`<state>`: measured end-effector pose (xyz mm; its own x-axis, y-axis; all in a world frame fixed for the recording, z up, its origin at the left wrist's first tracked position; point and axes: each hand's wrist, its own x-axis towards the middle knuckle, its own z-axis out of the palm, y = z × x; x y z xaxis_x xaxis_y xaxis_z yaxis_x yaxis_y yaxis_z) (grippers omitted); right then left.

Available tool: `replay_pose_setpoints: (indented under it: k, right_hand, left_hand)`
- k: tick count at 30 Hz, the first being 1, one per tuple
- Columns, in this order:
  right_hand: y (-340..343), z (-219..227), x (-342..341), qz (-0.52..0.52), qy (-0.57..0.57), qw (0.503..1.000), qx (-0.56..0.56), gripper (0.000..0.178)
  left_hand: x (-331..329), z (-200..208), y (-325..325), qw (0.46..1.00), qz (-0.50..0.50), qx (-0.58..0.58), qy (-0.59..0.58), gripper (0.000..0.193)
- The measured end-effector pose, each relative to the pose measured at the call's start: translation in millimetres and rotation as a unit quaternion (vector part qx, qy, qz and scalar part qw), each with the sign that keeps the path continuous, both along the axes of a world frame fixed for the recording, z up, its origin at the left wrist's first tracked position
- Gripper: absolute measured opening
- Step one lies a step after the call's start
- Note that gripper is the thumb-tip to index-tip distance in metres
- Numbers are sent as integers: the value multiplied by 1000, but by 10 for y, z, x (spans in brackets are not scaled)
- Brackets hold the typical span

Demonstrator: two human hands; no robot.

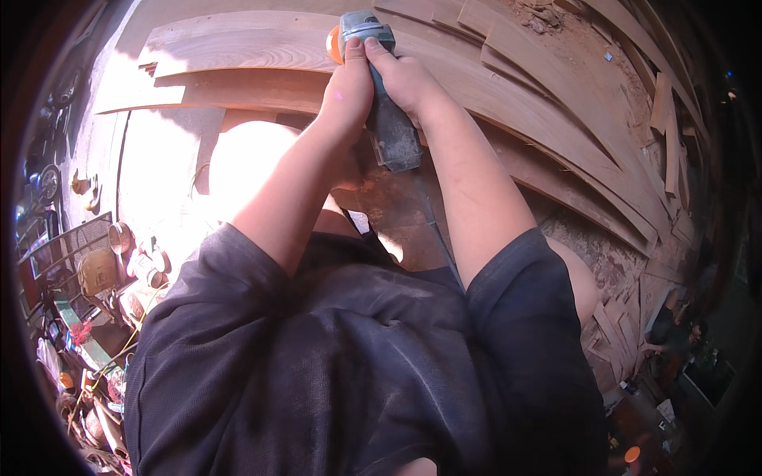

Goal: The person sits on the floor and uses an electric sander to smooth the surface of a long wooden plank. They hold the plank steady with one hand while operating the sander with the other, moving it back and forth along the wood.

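Both my hands are closed round an angle grinder (394, 139) with a teal head and a dusty dark body. My left hand (347, 91) grips its left side and my right hand (405, 82) its right side, with the thumbs side by side behind the head. An orange disc (333, 45) shows at the head's left. Beneath the grinder's front lies a long wooden board (238, 49) with curved grain; whether the disc touches it I cannot tell. A dark cord (432, 224) trails from the grinder's rear toward me.
More boards (548, 95) lie overlapped at the right, with sawdust (587, 59) beyond them. Wood offcuts (619, 329) are heaped at the lower right. A clutter of tools and containers (99, 274) stands at the left, near parked motorbikes (49, 184). Strong sunlight washes out the left floor.
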<state>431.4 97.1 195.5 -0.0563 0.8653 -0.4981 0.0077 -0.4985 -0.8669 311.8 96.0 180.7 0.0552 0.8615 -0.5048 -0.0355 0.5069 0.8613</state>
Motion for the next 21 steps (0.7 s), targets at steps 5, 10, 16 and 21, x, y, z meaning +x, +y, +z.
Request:
replay_pose_setpoints:
  k: [5, 10, 16, 21]
  right_hand:
    - [-376, 110, 690, -8, -33, 999, -35, 92]
    - [-1020, 23, 1785, -184, -7, 981, -59, 77]
    - [-1329, -102, 2128, -306, 20, 950, -54, 73]
    - [-816, -137, 1427, -201, 25, 979, -28, 90]
  left_hand:
    - [661, -302, -262, 994, -36, 100, 7, 101]
    - [1745, 109, -549, 972, -221, 18, 75, 100]
    - [2210, 48, -647, 941, -328, 23, 79, 106]
    - [1456, -199, -248, 963, -240, 64, 103, 109]
